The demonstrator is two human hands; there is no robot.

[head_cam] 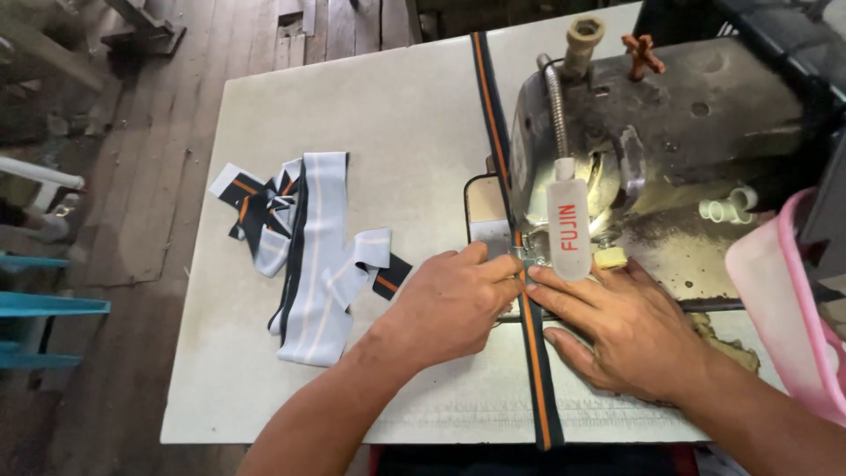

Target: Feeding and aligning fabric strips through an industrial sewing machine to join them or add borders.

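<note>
A long dark strip with an orange stripe (536, 370) runs from the table's near edge, under the presser foot of a worn grey sewing machine (670, 132), and on to the far edge. My left hand (449, 304) rests on the table just left of the strip, fingertips pinching it beside the needle. My right hand (617, 326) lies flat on the strip's right side, index finger touching it close to the foot. A white lamp tube (568, 229) hangs over the needle area and hides it.
A heap of pale blue and dark striped bands (313, 247) lies on the white table (388, 115) to the left. A pink plastic container (784, 291) stands at the right edge. Wooden floorboards and blue furniture are beyond the table's left side.
</note>
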